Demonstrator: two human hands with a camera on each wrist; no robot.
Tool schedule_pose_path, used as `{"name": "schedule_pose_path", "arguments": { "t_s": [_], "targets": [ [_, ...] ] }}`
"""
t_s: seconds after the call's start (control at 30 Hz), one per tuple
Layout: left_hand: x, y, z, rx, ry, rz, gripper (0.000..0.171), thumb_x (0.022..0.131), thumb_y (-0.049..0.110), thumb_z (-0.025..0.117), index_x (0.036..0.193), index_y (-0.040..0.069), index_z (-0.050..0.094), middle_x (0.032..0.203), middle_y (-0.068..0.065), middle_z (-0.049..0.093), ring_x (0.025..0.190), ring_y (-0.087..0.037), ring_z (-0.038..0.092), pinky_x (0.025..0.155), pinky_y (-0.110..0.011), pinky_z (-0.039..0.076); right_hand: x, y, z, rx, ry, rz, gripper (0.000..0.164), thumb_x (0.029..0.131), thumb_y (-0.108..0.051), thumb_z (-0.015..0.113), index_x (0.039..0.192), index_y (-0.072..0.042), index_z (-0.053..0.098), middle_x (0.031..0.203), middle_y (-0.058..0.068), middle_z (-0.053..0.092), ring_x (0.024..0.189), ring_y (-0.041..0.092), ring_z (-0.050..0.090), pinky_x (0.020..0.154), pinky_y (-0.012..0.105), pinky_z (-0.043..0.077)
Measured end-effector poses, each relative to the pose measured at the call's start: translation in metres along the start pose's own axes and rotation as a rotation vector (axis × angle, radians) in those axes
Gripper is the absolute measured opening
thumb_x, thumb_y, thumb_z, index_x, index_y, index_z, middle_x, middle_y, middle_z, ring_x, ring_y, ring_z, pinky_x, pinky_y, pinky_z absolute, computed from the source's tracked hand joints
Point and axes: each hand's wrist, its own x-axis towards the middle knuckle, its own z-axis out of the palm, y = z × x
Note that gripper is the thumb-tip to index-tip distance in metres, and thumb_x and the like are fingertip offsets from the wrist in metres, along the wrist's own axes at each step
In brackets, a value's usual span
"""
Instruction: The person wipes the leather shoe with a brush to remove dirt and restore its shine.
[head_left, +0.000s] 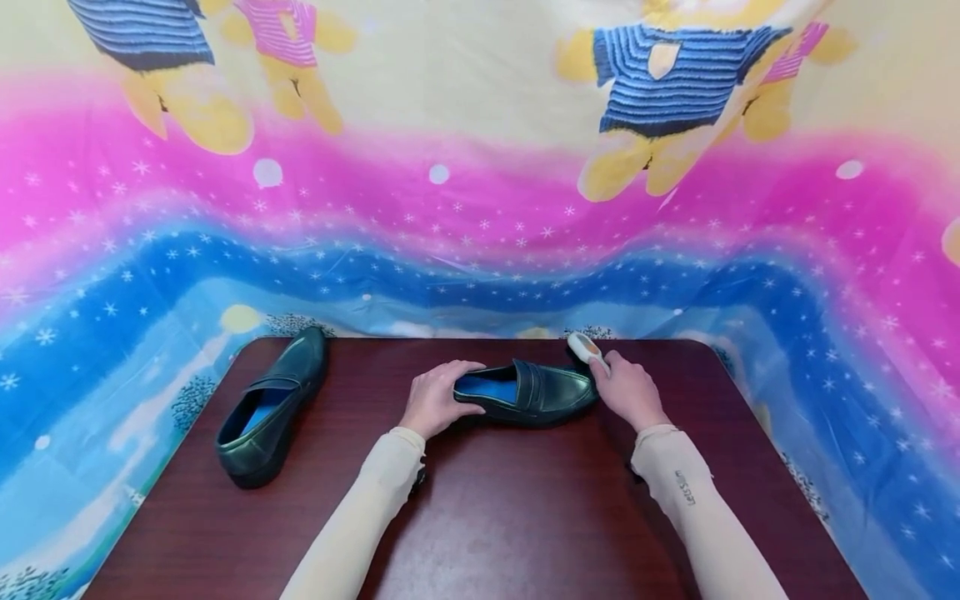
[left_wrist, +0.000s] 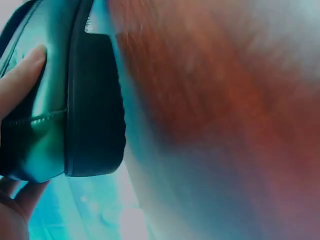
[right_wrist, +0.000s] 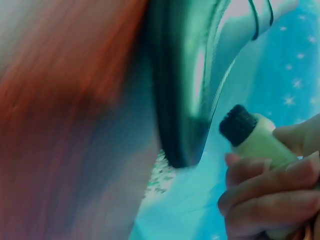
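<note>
A dark green-black loafer (head_left: pixel 555 390) with a blue insole lies across the far middle of the table, its toe pointing right. My left hand (head_left: pixel 438 398) grips it round the heel, thumb on the near side and fingers on the far side. In the left wrist view the thumb presses the leather above the thick heel (left_wrist: pixel 95 105). My right hand (head_left: pixel 632 390) holds a small brush (head_left: pixel 585 347) with a pale handle just beyond the toe. The right wrist view shows its dark bristles (right_wrist: pixel 238 125) close to the toe, with fingers curled round the handle.
A matching loafer (head_left: pixel 262 408) stands at the left side of the dark red-brown table (head_left: pixel 510 508), toe pointing away. A curtain (head_left: pixel 465 217) printed with bears and snowflakes hangs behind the table and round its sides.
</note>
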Motion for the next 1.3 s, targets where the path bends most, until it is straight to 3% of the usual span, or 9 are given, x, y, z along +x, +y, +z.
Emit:
{"name": "schedule_pose_path", "arguments": {
  "t_s": [0.2,0.4,0.63,0.9,1.13,1.3],
  "targets": [
    [0.014,-0.001,0.003,0.188,0.125,0.230,0.070,0.071,0.040,0.096,0.133,0.027,0.067,0.114,0.005,0.073,0.104,-0.017,0.069,0.072,-0.036,0.061,-0.002,-0.042,0.006,0.115,-0.039,-0.085,0.045,0.112,-0.046,0.039,0.120,-0.005,0.056,0.074,0.008,0.051,0.058,0.022,0.046,0.058,0.035,0.039],
    [0.016,-0.003,0.006,0.310,0.156,0.328,0.066,0.076,0.038,0.093,0.135,0.025,0.067,0.110,0.003,0.070,0.101,-0.016,0.068,0.068,-0.034,0.061,-0.007,-0.066,0.016,0.082,0.005,-0.142,0.037,0.112,-0.042,0.042,0.111,-0.008,0.055,0.068,0.006,0.049,0.052,0.021,0.043,0.053,0.034,0.038],
    [0.012,-0.002,0.006,0.361,0.144,0.307,0.066,0.074,0.042,0.094,0.133,0.026,0.067,0.113,0.004,0.071,0.102,-0.015,0.067,0.069,-0.033,0.062,-0.009,-0.055,0.018,-0.015,0.091,-0.117,0.037,0.109,-0.043,0.048,0.107,-0.008,0.057,0.071,0.011,0.055,0.057,0.026,0.051,0.053,0.038,0.040],
    [0.013,0.002,0.009,0.402,0.086,0.277,0.067,0.078,0.047,0.090,0.137,0.028,0.064,0.119,0.006,0.070,0.104,-0.016,0.066,0.065,-0.034,0.061,-0.025,-0.007,0.000,-0.163,0.221,-0.003,0.040,0.106,-0.040,0.050,0.119,-0.003,0.059,0.085,0.026,0.069,0.069,0.044,0.062,0.060,0.059,0.047],
    [0.007,0.004,0.007,0.418,0.103,0.265,0.066,0.076,0.045,0.092,0.134,0.027,0.066,0.117,0.005,0.071,0.103,-0.016,0.066,0.064,-0.035,0.061,-0.038,0.013,-0.012,-0.140,0.218,0.058,0.045,0.107,-0.038,0.048,0.123,0.003,0.056,0.080,0.026,0.066,0.064,0.042,0.060,0.053,0.052,0.044],
    [0.013,0.008,0.011,0.451,0.106,0.300,0.068,0.078,0.039,0.092,0.137,0.022,0.064,0.119,0.001,0.068,0.107,-0.018,0.065,0.069,-0.035,0.062,-0.036,0.009,-0.011,-0.078,0.251,0.030,0.048,0.109,-0.043,0.044,0.124,0.001,0.055,0.076,0.020,0.063,0.060,0.035,0.056,0.051,0.045,0.039]
  ]
}}
